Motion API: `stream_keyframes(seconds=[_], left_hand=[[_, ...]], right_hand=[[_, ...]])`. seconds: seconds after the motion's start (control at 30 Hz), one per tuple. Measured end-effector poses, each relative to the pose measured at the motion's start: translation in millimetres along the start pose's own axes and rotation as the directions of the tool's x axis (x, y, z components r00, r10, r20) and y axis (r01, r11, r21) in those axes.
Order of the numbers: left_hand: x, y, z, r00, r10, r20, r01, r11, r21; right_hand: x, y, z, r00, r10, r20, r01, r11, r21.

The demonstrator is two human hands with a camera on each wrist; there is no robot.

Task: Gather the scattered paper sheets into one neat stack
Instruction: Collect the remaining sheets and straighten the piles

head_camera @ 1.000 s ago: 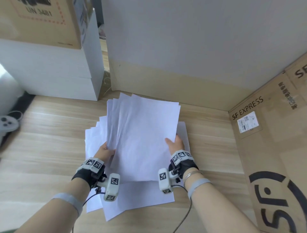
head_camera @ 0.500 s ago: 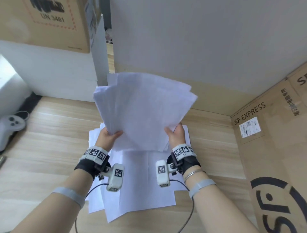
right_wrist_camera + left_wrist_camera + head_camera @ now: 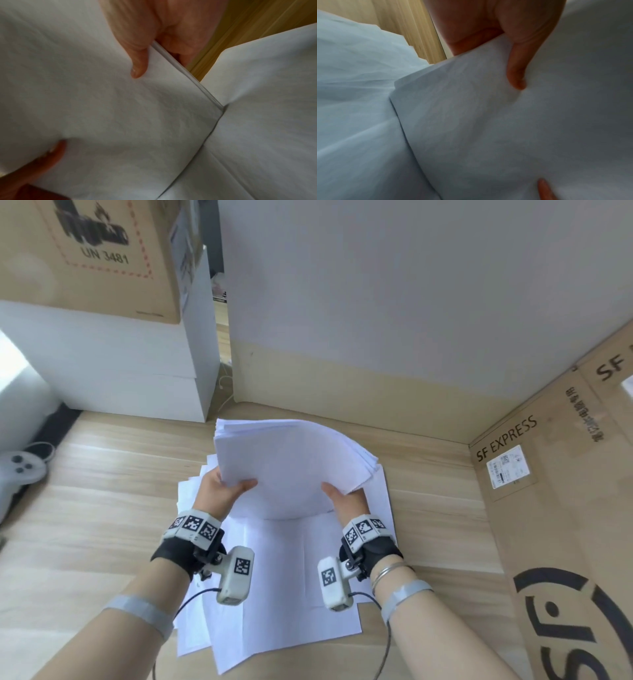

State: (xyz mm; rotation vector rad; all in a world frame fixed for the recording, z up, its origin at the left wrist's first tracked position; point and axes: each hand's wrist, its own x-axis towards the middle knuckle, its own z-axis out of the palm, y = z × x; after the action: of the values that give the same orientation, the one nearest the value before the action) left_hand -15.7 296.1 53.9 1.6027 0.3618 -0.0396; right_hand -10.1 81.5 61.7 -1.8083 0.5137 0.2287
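Both hands hold a bundle of white sheets (image 3: 291,467) upright, its lower edge down on the paper lying on the wooden table (image 3: 102,491). My left hand (image 3: 222,491) grips the bundle's left edge, thumb on the near face. My right hand (image 3: 346,498) grips the right edge the same way. The bundle's top edges fan out unevenly. Several more loose sheets (image 3: 284,594) lie flat and skewed beneath. The left wrist view shows my thumb pressed on the bundle (image 3: 488,121); the right wrist view shows the bundle's edge (image 3: 188,75) pinched between thumb and fingers.
A large SF Express carton (image 3: 555,525) stands along the right. White boxes (image 3: 120,371) topped by a cardboard box (image 3: 92,254) stand at the back left. A white game controller (image 3: 20,470) lies at the far left. A grey wall (image 3: 394,302) closes the back.
The bundle was lifted off the table and raised upright, then lowered so its bottom edge meets the sheets below. Both hands kept their grip on its sides.
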Motion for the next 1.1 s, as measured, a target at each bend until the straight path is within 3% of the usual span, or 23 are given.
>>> stream_keyframes(seconds=[0.1,0.23,0.33,0.43,0.53,0.6,0.7,0.73,0.9,1.1], left_hand=[[-4.0,-7.9,-3.5,0.999,-0.037,0.007,0.037,0.999,-0.009],[-6.9,-15.8,-1.2,0.992,-0.117,0.049,0.109,0.985,0.135],[-0.9,-17.8,-3.5,0.990,-0.135,0.027,0.129,0.978,0.165],[5.0,-25.4,-16.1,0.985,-0.172,-0.006,0.170,0.968,0.185],[9.7,-37.1,-36.4,0.969,-0.213,-0.121,0.236,0.947,0.217],[13.5,-46.0,-53.4,0.938,-0.282,-0.201,0.327,0.913,0.243],[17.3,-55.2,-73.2,0.911,-0.343,-0.230,0.397,0.882,0.255],[17.7,-56.5,-76.0,0.910,-0.347,-0.227,0.401,0.874,0.273],[13.8,-59.8,-75.8,0.923,-0.333,-0.194,0.379,0.874,0.304],[8.9,-59.3,-64.5,0.912,-0.378,-0.160,0.409,0.871,0.273]], right_hand=[[-0.2,8.9,-2.9,0.999,0.040,-0.001,-0.040,0.999,-0.014],[1.7,21.6,1.5,0.994,0.107,-0.009,-0.107,0.992,-0.070],[6.3,15.3,7.4,1.000,0.014,0.024,-0.010,0.990,-0.143],[6.2,13.0,16.4,0.992,-0.044,0.120,0.065,0.982,-0.175],[6.4,23.5,24.5,0.956,-0.016,0.292,0.102,0.955,-0.280],[8.2,37.4,26.1,0.910,0.048,0.411,0.177,0.852,-0.493],[8.5,64.7,29.1,0.869,0.135,0.476,0.367,0.468,-0.804],[4.9,70.0,32.5,0.861,0.144,0.488,0.397,0.409,-0.822],[-0.5,91.7,41.0,0.823,0.183,0.538,0.481,0.280,-0.831],[10.2,96.5,-5.6,0.879,0.228,0.419,0.344,0.306,-0.888]])
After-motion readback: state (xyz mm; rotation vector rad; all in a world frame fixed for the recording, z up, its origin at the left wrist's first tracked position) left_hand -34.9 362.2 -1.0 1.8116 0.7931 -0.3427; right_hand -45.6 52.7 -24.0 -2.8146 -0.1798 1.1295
